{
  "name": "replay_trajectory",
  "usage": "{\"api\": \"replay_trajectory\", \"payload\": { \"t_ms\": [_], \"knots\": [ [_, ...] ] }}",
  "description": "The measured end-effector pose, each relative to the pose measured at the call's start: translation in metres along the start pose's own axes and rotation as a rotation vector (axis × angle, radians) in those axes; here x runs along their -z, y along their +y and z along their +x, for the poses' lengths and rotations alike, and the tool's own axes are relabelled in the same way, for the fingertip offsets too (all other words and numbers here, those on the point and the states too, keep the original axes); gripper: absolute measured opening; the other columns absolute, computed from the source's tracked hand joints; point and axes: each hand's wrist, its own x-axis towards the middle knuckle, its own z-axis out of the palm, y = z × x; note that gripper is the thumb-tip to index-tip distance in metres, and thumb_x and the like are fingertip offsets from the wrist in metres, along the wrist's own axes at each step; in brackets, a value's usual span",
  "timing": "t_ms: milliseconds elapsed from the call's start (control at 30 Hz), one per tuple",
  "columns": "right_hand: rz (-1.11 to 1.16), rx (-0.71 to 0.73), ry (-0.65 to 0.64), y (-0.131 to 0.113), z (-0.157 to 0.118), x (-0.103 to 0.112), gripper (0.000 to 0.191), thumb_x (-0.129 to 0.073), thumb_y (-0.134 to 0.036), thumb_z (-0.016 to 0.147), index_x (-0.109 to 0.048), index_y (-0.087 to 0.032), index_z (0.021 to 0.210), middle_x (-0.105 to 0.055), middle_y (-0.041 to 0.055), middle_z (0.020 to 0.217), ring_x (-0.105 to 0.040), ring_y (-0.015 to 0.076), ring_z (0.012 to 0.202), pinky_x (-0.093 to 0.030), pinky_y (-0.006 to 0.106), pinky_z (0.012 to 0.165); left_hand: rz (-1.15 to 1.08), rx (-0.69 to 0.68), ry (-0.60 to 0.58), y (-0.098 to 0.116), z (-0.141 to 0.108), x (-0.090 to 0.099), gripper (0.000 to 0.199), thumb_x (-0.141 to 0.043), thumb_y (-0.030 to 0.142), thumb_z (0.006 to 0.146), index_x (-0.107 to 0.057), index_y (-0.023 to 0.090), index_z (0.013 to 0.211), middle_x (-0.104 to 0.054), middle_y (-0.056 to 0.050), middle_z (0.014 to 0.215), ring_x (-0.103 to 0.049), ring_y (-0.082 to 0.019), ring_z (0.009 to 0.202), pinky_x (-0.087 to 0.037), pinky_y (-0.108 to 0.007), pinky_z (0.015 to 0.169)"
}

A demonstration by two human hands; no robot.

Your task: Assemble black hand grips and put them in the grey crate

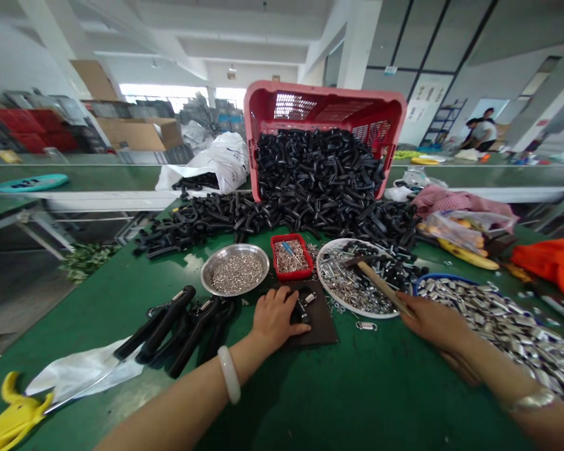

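Observation:
My left hand (pixel 277 316) presses a black plastic part (pixel 302 312) down on a dark flat plate (pixel 326 327). A metal spring (pixel 309 297) shows beside my fingers; part of the black piece is hidden under the hand. In my right hand (pixel 425 322) is a hammer (pixel 378 282), gripped by its wooden handle, its head over the white round tray (pixel 352 312) of small metal parts. A loose spring (pixel 366 326) lies on the table near that tray. Left of my left hand lie several black handles with springs (pixel 169 326).
A steel bowl (pixel 207 285) and a red tray (pixel 278 275) hold small pins. Springs fill a blue basin (pixel 423 277) at right. Behind, a red basket (pixel 251 144) spills black parts (pixel 319 169). A yellow-handled tool (pixel 16 413) lies front left. People (pixel 484 131) are far back right.

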Motion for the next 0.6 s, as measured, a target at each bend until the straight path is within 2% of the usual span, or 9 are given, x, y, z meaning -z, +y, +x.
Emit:
{"api": "replay_trajectory", "payload": {
  "t_ms": [67, 133, 200, 267, 367, 433, 533, 600],
  "knots": [
    [-0.107, 0.113, 0.037, -0.024, 0.008, -0.002, 0.037, -0.047, -0.018, 0.074, -0.060, -0.018, 0.108, -0.063, 0.0145, 0.098, -0.059, 0.0270, 0.088, -0.047, 0.039, 0.071, 0.008, 0.013, -0.024, 0.003, -0.007, -0.004, 0.072, -0.046, 0.065, 0.068, -0.041, 0.023, 0.127, -0.051, -0.009, 0.112, -0.046, -0.027, 0.097, -0.039, -0.039, 0.079],
    [0.007, 0.393, 0.100, -0.062, 0.015, -0.008, 0.042, -0.046, -0.014, 0.075, -0.054, -0.016, 0.116, -0.056, 0.0132, 0.116, -0.051, 0.0251, 0.105, -0.042, 0.039, 0.086, 0.012, -0.008, -0.042, 0.004, -0.007, -0.003, 0.071, -0.046, 0.061, 0.071, -0.040, 0.019, 0.128, -0.053, -0.010, 0.109, -0.046, -0.027, 0.097, -0.040, -0.037, 0.079],
    [0.162, 0.573, 0.104, -0.101, 0.025, -0.018, 0.045, -0.048, -0.014, 0.076, -0.049, -0.018, 0.121, -0.053, 0.0105, 0.121, -0.048, 0.0226, 0.109, -0.039, 0.037, 0.091, 0.004, -0.049, -0.057, 0.000, -0.001, 0.006, 0.068, -0.049, 0.059, 0.070, -0.044, 0.018, 0.124, -0.054, -0.010, 0.108, -0.046, -0.026, 0.100, -0.040, -0.035, 0.082],
    [0.302, 0.656, 0.087, -0.129, 0.036, -0.028, 0.037, -0.049, -0.014, 0.077, -0.055, -0.017, 0.113, -0.058, 0.0092, 0.114, -0.051, 0.0204, 0.105, -0.040, 0.035, 0.090, -0.044, -0.089, -0.085, -0.007, 0.009, 0.022, 0.060, -0.049, 0.058, 0.070, -0.051, 0.021, 0.117, -0.056, -0.008, 0.106, -0.048, -0.025, 0.099, -0.040, -0.034, 0.083],
    [0.555, 0.625, 0.060, -0.141, 0.052, -0.034, 0.025, -0.052, -0.018, 0.077, -0.062, -0.017, 0.100, -0.064, 0.0071, 0.100, -0.056, 0.0179, 0.095, -0.042, 0.031, 0.086, -0.271, -0.075, -0.227, -0.021, 0.029, 0.050, 0.051, -0.038, 0.060, 0.075, -0.061, 0.023, 0.101, -0.062, -0.004, 0.096, -0.055, -0.022, 0.089, -0.042, -0.032, 0.079],
    [0.740, 0.544, -0.023, -0.137, 0.061, -0.034, 0.023, -0.054, -0.025, 0.077, -0.063, -0.018, 0.097, -0.066, 0.0048, 0.094, -0.059, 0.0162, 0.086, -0.044, 0.030, 0.080, -0.540, 0.030, -0.418, -0.030, 0.042, 0.058, 0.060, -0.025, 0.063, 0.078, -0.065, 0.020, 0.089, -0.065, -0.003, 0.085, -0.058, -0.019, 0.079, -0.044, -0.029, 0.073],
    [0.928, 0.432, -0.239, -0.130, 0.070, -0.034, 0.026, -0.055, -0.032, 0.076, -0.065, -0.016, 0.093, -0.068, 0.0040, 0.088, -0.062, 0.0159, 0.079, -0.047, 0.028, 0.074, -0.862, 0.237, -0.674, -0.039, 0.055, 0.053, 0.073, -0.011, 0.067, 0.078, -0.065, 0.018, 0.072, -0.066, -0.004, 0.073, -0.058, -0.016, 0.066, -0.046, -0.027, 0.062],
    [0.959, 0.370, -0.323, -0.130, 0.074, -0.038, 0.026, -0.056, -0.031, 0.074, -0.065, -0.013, 0.092, -0.069, 0.0052, 0.087, -0.062, 0.0165, 0.080, -0.047, 0.027, 0.072, -0.930, 0.269, -0.732, -0.043, 0.059, 0.043, 0.074, -0.010, 0.068, 0.077, -0.065, 0.018, 0.069, -0.066, -0.005, 0.073, -0.057, -0.015, 0.062, -0.045, -0.026, 0.058]
  ]
}}
